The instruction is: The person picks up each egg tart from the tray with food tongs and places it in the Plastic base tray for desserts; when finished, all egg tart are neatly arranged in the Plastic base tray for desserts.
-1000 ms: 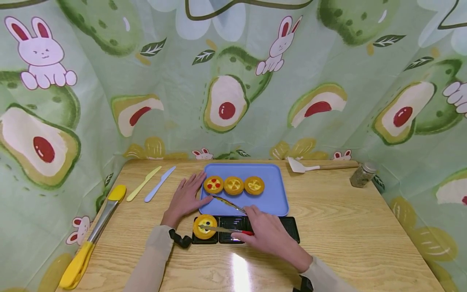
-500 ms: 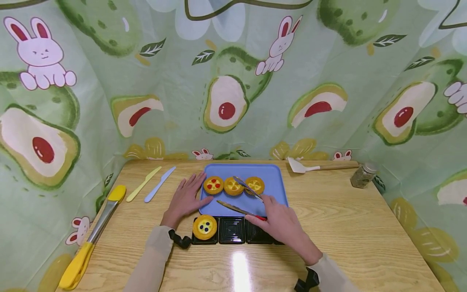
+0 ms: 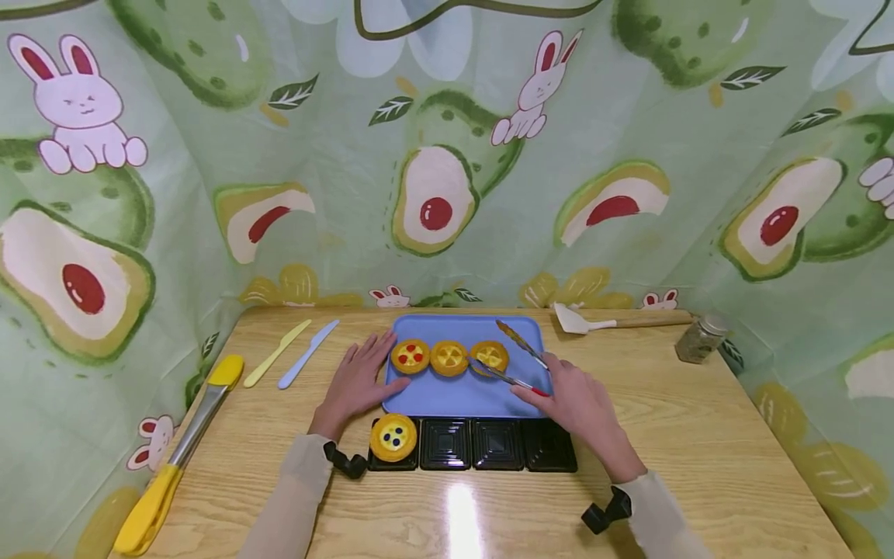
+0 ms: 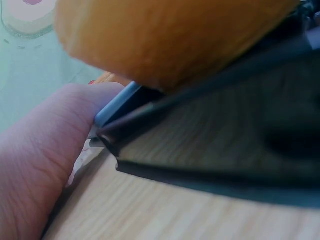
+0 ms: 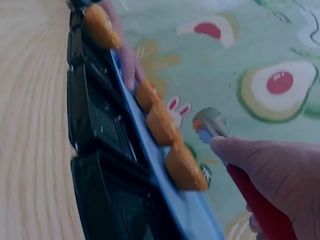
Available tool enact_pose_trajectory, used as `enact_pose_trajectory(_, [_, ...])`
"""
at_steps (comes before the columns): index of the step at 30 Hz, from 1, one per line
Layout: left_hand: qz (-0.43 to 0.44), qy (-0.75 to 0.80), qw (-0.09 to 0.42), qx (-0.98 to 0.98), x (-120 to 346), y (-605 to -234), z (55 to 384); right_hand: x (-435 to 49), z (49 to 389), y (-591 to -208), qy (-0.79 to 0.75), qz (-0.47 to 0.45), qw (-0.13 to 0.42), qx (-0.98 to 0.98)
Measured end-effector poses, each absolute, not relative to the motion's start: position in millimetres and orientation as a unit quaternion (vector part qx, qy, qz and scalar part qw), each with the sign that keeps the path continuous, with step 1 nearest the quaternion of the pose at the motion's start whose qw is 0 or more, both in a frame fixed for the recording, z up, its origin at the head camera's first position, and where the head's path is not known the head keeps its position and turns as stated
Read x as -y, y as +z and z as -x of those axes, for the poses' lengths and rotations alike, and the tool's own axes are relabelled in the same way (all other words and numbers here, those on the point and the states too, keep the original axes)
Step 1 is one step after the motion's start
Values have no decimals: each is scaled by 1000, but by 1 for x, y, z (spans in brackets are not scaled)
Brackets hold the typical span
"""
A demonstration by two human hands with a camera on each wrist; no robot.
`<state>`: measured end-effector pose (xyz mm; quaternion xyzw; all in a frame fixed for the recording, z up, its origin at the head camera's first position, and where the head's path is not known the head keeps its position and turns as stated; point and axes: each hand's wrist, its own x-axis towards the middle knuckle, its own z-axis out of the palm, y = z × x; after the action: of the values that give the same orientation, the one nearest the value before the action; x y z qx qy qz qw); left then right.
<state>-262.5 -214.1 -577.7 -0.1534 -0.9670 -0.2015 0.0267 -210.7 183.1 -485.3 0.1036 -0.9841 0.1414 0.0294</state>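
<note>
My left hand lies with fingers spread at the left edge of a blue tray, its thumb over the rim. My right hand holds metal tongs with a red grip. The tongs' arms are spread, one tip beyond and one in front of the rightmost egg tart. Left of it on the tray sit another yellow tart and a tart with red dots. A tart with dark blue dots sits in the leftmost black container.
Several black square containers line the tray's front side. On the left lie yellow-handled tongs, a yellow knife and a blue knife. A white spatula and a jar are at the back right.
My right hand has carried the tongs from over the blue-dotted tart, back and to the right, to the rightmost tart. The tongs' arms have spread wider. My left hand has stayed put.
</note>
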Motion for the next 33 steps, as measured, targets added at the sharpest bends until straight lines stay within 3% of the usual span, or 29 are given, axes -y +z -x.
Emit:
enact_pose_trajectory(18, [158,-201,34,966,212,-577,268,-189,221,-501,137,-96,-26,986])
enact_pose_trajectory(27, [155,-208,28,965,214,-588,254,-186,213,-510,142,-95,-45,984])
enact_pose_trajectory(33, [160,-207,41,964,214,-585,261,-185,216,-508,136,-97,-22,986])
